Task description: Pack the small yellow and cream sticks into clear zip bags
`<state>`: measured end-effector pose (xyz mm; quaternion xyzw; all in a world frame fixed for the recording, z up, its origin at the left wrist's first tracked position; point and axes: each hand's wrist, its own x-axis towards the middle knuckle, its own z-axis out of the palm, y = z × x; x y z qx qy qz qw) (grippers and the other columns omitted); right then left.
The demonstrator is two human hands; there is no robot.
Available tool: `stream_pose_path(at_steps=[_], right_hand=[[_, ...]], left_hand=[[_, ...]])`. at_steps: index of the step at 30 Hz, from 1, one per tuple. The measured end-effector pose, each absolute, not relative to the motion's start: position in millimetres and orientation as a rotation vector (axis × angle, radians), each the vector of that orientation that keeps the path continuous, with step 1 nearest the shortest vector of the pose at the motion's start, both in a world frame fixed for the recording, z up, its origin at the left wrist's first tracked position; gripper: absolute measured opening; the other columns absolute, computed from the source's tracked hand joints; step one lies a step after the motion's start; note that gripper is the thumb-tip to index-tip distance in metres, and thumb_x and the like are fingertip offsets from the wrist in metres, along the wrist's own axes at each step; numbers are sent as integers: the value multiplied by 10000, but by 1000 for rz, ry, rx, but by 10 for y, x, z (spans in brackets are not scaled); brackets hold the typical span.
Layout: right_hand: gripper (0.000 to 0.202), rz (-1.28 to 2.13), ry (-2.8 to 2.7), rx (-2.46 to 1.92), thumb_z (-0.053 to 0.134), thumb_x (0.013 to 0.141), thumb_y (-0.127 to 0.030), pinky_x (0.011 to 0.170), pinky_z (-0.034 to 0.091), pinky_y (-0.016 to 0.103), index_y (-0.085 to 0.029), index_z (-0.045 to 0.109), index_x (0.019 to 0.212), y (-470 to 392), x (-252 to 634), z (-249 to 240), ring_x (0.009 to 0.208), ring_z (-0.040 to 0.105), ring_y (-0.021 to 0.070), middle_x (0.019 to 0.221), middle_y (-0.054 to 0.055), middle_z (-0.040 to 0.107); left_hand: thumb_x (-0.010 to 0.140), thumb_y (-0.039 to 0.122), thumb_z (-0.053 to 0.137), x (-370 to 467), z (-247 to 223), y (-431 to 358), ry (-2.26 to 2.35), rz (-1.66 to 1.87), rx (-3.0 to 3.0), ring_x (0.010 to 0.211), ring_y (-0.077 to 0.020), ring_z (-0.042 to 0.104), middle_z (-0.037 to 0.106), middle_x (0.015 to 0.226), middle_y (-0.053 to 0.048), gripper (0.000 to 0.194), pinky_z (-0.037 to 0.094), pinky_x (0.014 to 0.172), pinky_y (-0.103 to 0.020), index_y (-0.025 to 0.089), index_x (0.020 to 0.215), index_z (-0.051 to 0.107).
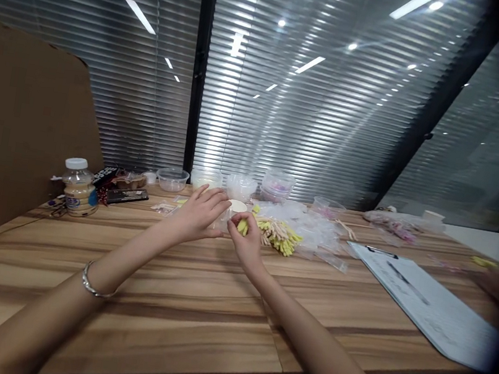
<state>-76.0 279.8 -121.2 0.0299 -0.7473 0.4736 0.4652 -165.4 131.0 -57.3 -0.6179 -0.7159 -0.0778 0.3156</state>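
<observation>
My left hand (201, 214) reaches over the table with its fingers stretched and spread. Its thumb and fingertips are beside some clear plastic (220, 221), but I cannot tell whether it grips it. My right hand (248, 240) is closed in a pinch, with a small yellow piece (242, 227) showing between thumb and fingers. Just right of it lies a heap of short yellow and beige finger-like pieces (282, 235). A round, pale lid or cup top (237, 206) shows just behind the hands. Clear plastic bags (313, 228) spread beside the heap.
Clear tubs (172, 179) line the back by the blinds. A white-capped bottle (78, 189) and a large cardboard box (24, 128) stand left. At right lie a clipboard (420, 300) with a pen and a bag of pink pieces (400, 227). Another person's blurred hand (497, 283) shows far right.
</observation>
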Motion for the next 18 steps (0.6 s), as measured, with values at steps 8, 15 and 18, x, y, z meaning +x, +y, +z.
stream_pose_path(at_steps=[8, 15, 18], right_hand=[[49, 1176, -1839, 95, 534, 799, -254, 792, 404, 301, -210, 512, 795, 2775, -779, -1252, 798, 515, 168, 806, 8, 540], [24, 1159, -1855, 125, 523, 804, -233, 792, 402, 296, -211, 515, 796, 2747, -761, -1238, 798, 513, 164, 797, 3, 535], [25, 1163, -1856, 133, 510, 812, -232, 813, 402, 300, -207, 516, 810, 2752, -767, -1248, 814, 512, 164, 813, 8, 535]], left_hand=[[780, 482, 597, -1647, -598, 1321, -1890, -160, -1670, 1281, -272, 355, 461, 1337, -133, 721, 155, 1112, -453, 173, 1369, 319], [818, 397, 558, -1618, -600, 1324, -1864, -106, -1689, 1254, -254, 395, 483, 1319, -127, 615, 168, 1109, -427, 175, 1349, 341], [839, 360, 522, -1635, -605, 1327, -1863, -98, -1690, 1256, -243, 397, 487, 1316, -124, 561, 163, 1114, -413, 167, 1340, 356]])
